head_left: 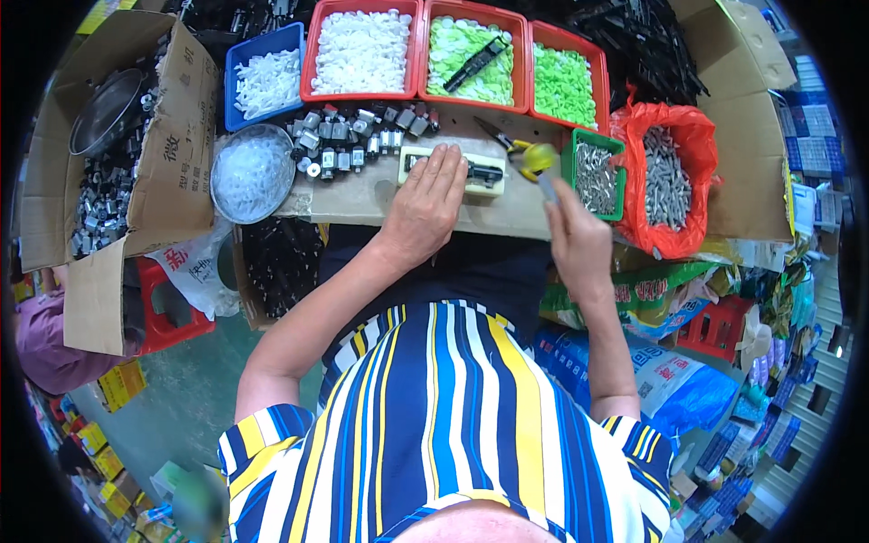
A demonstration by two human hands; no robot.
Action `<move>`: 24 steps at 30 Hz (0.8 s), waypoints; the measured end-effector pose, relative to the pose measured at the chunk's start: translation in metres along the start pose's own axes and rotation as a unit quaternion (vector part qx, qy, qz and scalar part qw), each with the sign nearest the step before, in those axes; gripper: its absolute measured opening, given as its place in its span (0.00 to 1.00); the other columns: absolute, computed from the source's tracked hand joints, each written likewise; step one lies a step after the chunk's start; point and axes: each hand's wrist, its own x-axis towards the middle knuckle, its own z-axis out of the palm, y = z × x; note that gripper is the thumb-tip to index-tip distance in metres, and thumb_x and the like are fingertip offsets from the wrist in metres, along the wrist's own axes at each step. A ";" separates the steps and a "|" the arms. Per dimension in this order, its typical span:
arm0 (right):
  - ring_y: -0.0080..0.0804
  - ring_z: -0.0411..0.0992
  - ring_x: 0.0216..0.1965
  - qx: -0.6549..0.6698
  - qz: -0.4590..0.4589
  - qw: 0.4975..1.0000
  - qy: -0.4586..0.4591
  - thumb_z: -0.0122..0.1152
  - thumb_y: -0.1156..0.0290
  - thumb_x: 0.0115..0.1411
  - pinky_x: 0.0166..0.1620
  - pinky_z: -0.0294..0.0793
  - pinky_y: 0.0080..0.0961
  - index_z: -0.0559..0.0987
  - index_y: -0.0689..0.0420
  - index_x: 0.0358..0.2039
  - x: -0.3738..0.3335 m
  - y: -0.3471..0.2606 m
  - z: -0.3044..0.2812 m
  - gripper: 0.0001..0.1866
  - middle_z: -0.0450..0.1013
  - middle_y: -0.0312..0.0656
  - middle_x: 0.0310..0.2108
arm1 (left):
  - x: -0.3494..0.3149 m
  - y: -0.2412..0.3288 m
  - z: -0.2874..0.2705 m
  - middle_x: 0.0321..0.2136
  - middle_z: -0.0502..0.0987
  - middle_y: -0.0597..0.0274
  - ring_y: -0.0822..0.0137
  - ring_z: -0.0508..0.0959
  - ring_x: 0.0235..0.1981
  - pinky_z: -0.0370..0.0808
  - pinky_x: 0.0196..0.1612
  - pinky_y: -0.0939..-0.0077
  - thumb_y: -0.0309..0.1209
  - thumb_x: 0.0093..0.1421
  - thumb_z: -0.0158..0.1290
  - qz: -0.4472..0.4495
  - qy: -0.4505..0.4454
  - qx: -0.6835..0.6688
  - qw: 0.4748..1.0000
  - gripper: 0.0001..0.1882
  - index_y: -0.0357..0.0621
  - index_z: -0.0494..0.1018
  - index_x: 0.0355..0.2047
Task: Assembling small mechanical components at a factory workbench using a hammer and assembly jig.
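Observation:
A cream block-shaped fixture (pixel 487 187) lies on the work table with a black elongated part (pixel 482 170) set in it. My left hand (pixel 433 192) rests over the left side of the fixture, fingers stretched out flat and covering part of the black piece. Raised just right of the fixture, my right hand (pixel 579 233) is closed around the handle of a small mallet (pixel 539 159) whose yellow head is slightly blurred. Behind the mallet lie pliers (pixel 498 136) with yellow and black handles. Several small silver motors (pixel 348 136) are heaped left of the fixture.
Along the back stand a blue bin (pixel 233 81) and red bins (pixel 419 54) of white and green plastic pieces. A green bin (pixel 618 181) of screws and a red bag (pixel 697 195) of grey metal parts stand right. Left are a clear-piece bowl (pixel 252 176) and cardboard box (pixel 186 136).

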 end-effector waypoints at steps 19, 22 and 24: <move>0.55 0.76 0.30 -0.238 0.139 0.951 0.138 0.59 0.61 0.62 0.32 0.73 0.48 0.77 0.55 0.48 -0.007 0.203 -0.076 0.17 0.76 0.57 0.28 | 0.028 -0.004 -0.032 0.42 0.71 0.49 0.51 0.72 0.49 0.70 0.50 0.59 0.20 0.51 0.49 0.023 0.016 -0.084 0.996 0.20 0.34 0.70 0.47; 0.55 0.76 0.34 -0.254 0.178 0.943 0.125 0.59 0.61 0.62 0.37 0.73 0.47 0.77 0.57 0.49 -0.006 0.230 -0.069 0.18 0.77 0.56 0.32 | 0.034 -0.008 -0.033 0.40 0.71 0.50 0.51 0.72 0.47 0.71 0.48 0.61 0.20 0.51 0.49 0.010 -0.026 -0.113 0.993 0.20 0.34 0.69 0.47; 0.53 0.74 0.40 -0.288 0.077 0.940 0.168 0.59 0.63 0.62 0.43 0.73 0.44 0.77 0.60 0.48 -0.007 0.241 -0.063 0.18 0.75 0.54 0.37 | 0.037 -0.007 -0.035 0.39 0.70 0.49 0.50 0.72 0.44 0.71 0.48 0.62 0.20 0.50 0.50 0.008 -0.046 -0.109 0.993 0.20 0.32 0.69 0.46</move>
